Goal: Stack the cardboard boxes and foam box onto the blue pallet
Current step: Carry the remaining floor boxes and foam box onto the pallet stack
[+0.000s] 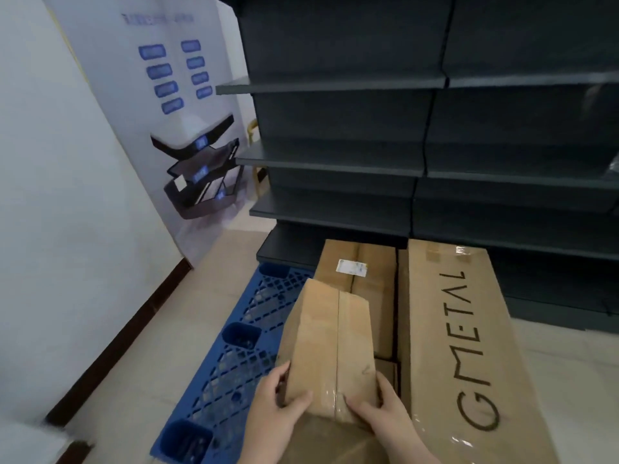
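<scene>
Both hands [335, 410] grip taped box [330, 346] — pallet [234, 356] left edge bare.

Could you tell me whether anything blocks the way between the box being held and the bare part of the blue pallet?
Nothing visible does. Both hands, left and right, hold the small box over the pallet; the lattice to its left lies bare, with the other boxes on its right.

head view, looking down, close over pallet [231, 333]

Dark grey shelving [418, 155] stands with bare shelves; a white poster [174, 105] with blue labels leans against the white wall [50, 195], above pale floor [214, 262]
</scene>
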A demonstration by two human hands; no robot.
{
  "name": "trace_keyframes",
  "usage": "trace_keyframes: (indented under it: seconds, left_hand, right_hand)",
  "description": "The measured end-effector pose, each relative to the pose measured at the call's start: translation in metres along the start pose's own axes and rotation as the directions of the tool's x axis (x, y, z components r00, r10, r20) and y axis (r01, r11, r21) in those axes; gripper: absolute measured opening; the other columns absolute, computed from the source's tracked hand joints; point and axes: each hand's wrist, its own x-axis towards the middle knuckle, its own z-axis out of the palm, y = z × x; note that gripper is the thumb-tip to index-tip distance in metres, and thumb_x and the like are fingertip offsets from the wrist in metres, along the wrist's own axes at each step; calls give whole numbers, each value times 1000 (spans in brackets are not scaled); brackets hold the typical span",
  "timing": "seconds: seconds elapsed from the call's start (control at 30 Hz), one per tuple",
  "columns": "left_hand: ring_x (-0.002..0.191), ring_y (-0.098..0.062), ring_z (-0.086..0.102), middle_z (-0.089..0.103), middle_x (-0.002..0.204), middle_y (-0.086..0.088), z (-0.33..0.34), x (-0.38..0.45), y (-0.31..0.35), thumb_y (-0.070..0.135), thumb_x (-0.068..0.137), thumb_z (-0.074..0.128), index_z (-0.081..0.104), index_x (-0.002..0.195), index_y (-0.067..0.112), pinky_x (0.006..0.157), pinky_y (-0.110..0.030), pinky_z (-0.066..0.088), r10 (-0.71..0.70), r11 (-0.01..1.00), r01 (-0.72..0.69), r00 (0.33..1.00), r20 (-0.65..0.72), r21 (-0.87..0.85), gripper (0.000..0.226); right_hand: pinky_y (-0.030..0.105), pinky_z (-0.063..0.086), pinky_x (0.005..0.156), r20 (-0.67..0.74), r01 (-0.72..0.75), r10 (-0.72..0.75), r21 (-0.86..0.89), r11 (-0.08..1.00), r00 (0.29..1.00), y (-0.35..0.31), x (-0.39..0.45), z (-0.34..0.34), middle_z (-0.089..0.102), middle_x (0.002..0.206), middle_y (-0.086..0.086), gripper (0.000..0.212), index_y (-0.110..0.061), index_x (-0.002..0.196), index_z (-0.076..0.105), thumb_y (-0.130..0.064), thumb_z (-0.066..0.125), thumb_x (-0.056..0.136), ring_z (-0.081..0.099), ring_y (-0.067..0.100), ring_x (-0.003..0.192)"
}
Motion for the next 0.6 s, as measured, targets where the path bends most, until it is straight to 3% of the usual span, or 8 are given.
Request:
trace_keyframes:
  seconds: [0.13, 0.23, 0.3, 0.37, 0.43, 0.5, 0.6]
  left_hand:
    - [119, -4, 40, 40, 125, 18, 26, 94, 38, 42, 79, 69, 38, 136, 38, 107, -30, 35, 75, 987, -84, 995, 69, 140, 65]
    - [126, 0, 31, 32, 127, 28, 62, 165, 51, 55, 80, 61, 34, 137, 46, 107, -27, 28, 115, 961, -168, 965, 236, 219, 64]
    - [135, -5, 28, 30, 140, 25, 91, 213, 38, 60, 83, 52, 30, 141, 45, 112, -29, 25, 6, 938, -142, 919, 395, 317, 64]
    - [142, -13, 23, 24, 153, 14, 116, 257, 7, 60, 88, 44, 25, 145, 38, 117, -34, 24, -137, 873, -139, 850, 509, 468, 64]
    - [145, -18, 15, 16, 158, 8, 127, 299, -31, 56, 91, 40, 19, 149, 30, 118, -37, 20, -194, 801, -163, 840, 507, 577, 66]
    - [145, -21, 16, 13, 158, 6, 130, 339, -60, 56, 91, 40, 12, 150, 26, 118, -37, 23, -252, 787, -66, 873, 418, 613, 71]
    - [143, -23, 23, 13, 158, 3, 136, 387, -85, 62, 88, 39, 5, 150, 25, 115, -37, 28, -381, 839, 173, 863, 331, 516, 80]
  right_hand:
    - [35, 34, 109, -76, -8, 10, 28, 1000, 997, -29, 88, -10, 41, 144, 2, 90, -20, 148, 23, -28, 76, 76, 41, 21, 130]
    - [39, 31, 112, -206, 7, -24, -82, 997, 978, -36, 157, -23, 34, 149, -3, 71, -31, 146, 25, -40, 61, 86, 34, 19, 136]
    - [40, 29, 113, -274, -37, -14, -179, 983, 962, -23, 201, -24, 34, 150, -2, 63, -29, 145, 30, -47, 52, 89, 34, 18, 136]
    - [39, 27, 114, -283, -134, 48, -292, 947, 958, 1, 240, -16, 32, 152, -2, 70, -28, 147, 25, -58, 46, 87, 33, 19, 137]
    - [40, 25, 115, -321, -215, 76, -423, 881, 944, 27, 274, -6, 16, 157, -3, 82, -31, 150, 2, -61, 45, 86, 22, 22, 142]
    - [40, 34, 110, -424, -273, 54, -475, 836, 904, 44, 305, -5, 16, 156, -4, 85, -32, 148, -8, -52, 49, 88, 28, 23, 139]
    - [40, 43, 100, -522, -357, 99, -422, 833, 847, 58, 338, -12, 37, 147, -2, 80, -23, 148, 15, -55, 53, 85, 42, 22, 129]
